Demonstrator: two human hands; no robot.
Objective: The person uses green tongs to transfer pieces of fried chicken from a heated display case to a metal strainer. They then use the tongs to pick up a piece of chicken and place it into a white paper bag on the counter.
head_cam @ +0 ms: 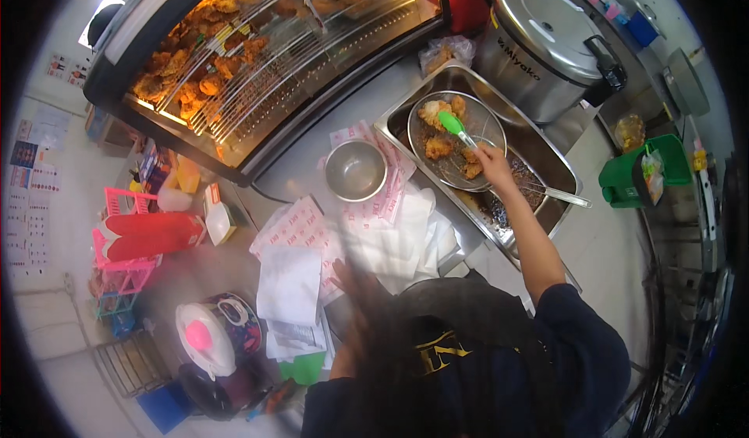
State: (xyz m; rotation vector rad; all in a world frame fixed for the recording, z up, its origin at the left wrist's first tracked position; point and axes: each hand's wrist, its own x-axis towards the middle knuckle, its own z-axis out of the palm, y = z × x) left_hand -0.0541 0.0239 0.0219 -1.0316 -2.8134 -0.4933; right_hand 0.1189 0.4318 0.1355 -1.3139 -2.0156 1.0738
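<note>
My right hand [494, 166] grips metal tongs [467, 138] with a green tip [450, 122]. That tip touches or hovers just above a piece of fried chicken [432, 112] in a round wire-mesh strainer [430, 135]. A few more browned pieces lie on the mesh. The strainer sits in a deep steel pan [544, 163] with dark crumbs at its bottom. My left hand [354, 277], partly covered by a dark blur, is beside printed wrapping paper [295, 224], fingers apart. Next to the papers stands a steel bowl [356, 170], with nothing visible inside.
A lit glass display warmer [281, 58] holding fried chicken spans the far side. Behind the pan stands a large lidded Miyako pot [538, 40]. To the left are red cartons [152, 233] and a rice cooker [213, 335]; at right, a green bin [626, 177].
</note>
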